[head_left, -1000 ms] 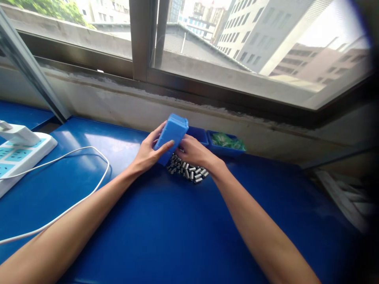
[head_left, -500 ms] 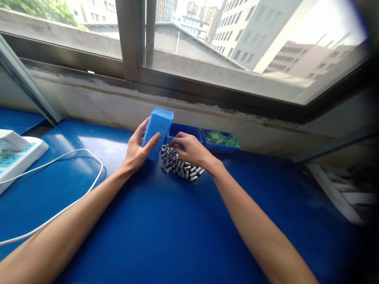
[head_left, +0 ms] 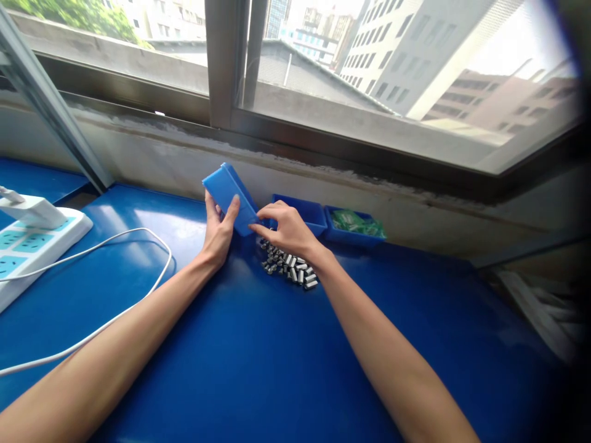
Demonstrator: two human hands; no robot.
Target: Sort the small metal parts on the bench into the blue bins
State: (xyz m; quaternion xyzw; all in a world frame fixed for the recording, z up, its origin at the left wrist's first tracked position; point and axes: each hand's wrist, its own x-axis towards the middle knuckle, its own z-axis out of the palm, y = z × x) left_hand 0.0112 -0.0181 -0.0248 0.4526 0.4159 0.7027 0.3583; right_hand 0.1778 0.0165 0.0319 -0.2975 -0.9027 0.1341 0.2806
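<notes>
Left hand (head_left: 219,237) holds blue plastic bin (head_left: 231,194) tilted over counter (head_left: 277,357), long axis eleven-to-five o'clock; right hand (head_left: 289,231), nearer metal pieces (head_left: 295,268) at its six o'clock, fingers (head_left: 268,212) at bin's lower end, grip unclear.

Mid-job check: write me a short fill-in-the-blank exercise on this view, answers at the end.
1. The left hand holds up a tilted plastic box coloured ___.
2. The right hand has its fingertips at that box's ___ end.
3. The small piled parts on the table look to be made of ___.
4. Of the two bins by the wall, the right one has contents coloured ___.

Missing words: blue; lower; metal; green.
</notes>
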